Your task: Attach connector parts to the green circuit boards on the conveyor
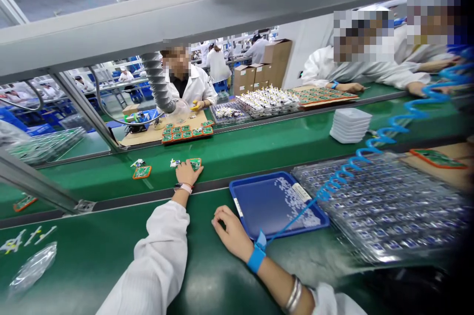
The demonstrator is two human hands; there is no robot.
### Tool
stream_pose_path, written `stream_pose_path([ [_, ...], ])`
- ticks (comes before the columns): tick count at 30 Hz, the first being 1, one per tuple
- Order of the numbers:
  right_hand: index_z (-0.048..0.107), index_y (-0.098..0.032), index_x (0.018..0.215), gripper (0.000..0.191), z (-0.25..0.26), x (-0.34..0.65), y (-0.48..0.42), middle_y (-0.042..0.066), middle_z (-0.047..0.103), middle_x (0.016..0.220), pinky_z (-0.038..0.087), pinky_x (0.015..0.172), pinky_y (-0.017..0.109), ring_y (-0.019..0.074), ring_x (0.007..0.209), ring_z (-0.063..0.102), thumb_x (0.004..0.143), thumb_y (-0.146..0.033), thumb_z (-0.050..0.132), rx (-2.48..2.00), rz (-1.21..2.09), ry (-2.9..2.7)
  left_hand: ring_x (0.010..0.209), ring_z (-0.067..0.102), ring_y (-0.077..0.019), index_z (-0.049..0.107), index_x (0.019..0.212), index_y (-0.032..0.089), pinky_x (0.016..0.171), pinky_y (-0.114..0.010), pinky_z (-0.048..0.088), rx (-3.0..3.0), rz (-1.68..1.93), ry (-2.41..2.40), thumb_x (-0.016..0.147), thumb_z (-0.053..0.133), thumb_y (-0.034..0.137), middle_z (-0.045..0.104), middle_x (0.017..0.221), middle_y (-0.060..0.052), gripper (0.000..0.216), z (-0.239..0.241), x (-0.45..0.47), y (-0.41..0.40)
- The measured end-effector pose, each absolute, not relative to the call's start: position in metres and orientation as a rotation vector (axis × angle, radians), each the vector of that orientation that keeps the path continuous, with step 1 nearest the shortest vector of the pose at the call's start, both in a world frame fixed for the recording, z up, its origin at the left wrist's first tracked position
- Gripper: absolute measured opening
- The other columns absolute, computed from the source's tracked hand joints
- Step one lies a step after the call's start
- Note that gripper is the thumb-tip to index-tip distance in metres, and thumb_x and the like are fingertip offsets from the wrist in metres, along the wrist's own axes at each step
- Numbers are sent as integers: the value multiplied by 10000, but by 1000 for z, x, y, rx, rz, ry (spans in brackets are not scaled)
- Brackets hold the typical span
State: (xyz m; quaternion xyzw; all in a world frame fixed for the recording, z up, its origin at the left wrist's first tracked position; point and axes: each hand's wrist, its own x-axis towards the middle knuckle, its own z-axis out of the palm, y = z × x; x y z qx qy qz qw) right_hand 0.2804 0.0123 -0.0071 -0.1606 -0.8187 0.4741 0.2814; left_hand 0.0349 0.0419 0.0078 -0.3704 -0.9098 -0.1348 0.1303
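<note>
Circuit board (195,162) in its orange carrier lies on the green conveyor belt (259,149), with my left hand (188,173) laid on its near edge, fingers together and flat, not clamped. My right hand (230,228) rests curled beside the blue tray (259,201); whether it holds anything I cannot tell. Gripping the board by the carrier's edges, I judge, spares the components.

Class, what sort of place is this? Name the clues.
Probably an electronics assembly line: the left hand touches a circuit board on a green conveyor belt, white-coated workers work opposite, and a tethered blue wrist strap is worn.
</note>
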Motion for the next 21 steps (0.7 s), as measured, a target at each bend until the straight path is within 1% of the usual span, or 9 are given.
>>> stream_pose_path([
  [4, 466, -180, 692, 143, -8, 280, 12, 59, 515, 869, 427, 767, 318, 168, 841, 519, 826, -134, 449, -423, 1266, -2197, 1000, 571, -337, 508, 1082, 109, 826, -409, 426, -1002, -393, -2702, 768, 592, 506, 617, 1009, -194, 513, 7, 41, 44],
  [8, 461, -184, 685, 152, -8, 280, 12, 55, 517, 858, 432, 772, 320, 167, 841, 523, 828, -134, 446, -408, 1256, -2201, 989, 598, -319, 489, 1120, 128, 790, -373, 451, -970, -469, -2747, 744, 630, 455, 640, 994, -181, 518, 14, 33, 33],
  [11, 461, -187, 684, 154, -9, 280, 12, 54, 519, 860, 436, 768, 316, 164, 839, 524, 829, -137, 445, -404, 1251, -2206, 950, 628, -293, 479, 1140, 151, 768, -346, 472, -974, -583, -2767, 714, 666, 427, 661, 979, -152, 541, 17, 27, 24],
  [14, 467, -187, 686, 150, -10, 280, 12, 55, 520, 857, 437, 777, 320, 167, 846, 521, 828, -142, 449, -392, 1250, -2214, 932, 647, -240, 455, 1167, 177, 776, -313, 489, -983, -708, -2778, 728, 660, 451, 669, 1015, -115, 557, 15, 25, 16],
  [17, 477, -185, 695, 141, -10, 280, 12, 56, 518, 848, 435, 781, 323, 168, 844, 514, 827, -142, 453, -385, 1247, -2209, 915, 654, -188, 461, 1154, 189, 791, -282, 504, -1044, -1028, -2723, 721, 676, 449, 672, 1022, -86, 549, 11, 35, 7],
  [19, 485, -183, 697, 138, -10, 281, 11, 56, 518, 846, 433, 787, 324, 167, 844, 510, 825, -137, 456, -377, 1242, -2202, 908, 655, -179, 475, 1137, 188, 809, -284, 511, -1131, -1306, -2597, 684, 716, 409, 673, 1017, -78, 559, 10, 48, 1],
  [21, 494, -179, 696, 133, -9, 281, 10, 58, 522, 850, 430, 793, 325, 166, 846, 508, 817, -130, 468, -369, 1238, -2197, 917, 651, -180, 477, 1141, 186, 840, -300, 511, -1212, -1463, -2475, 655, 739, 373, 666, 1036, -78, 583, 9, 64, -5],
])
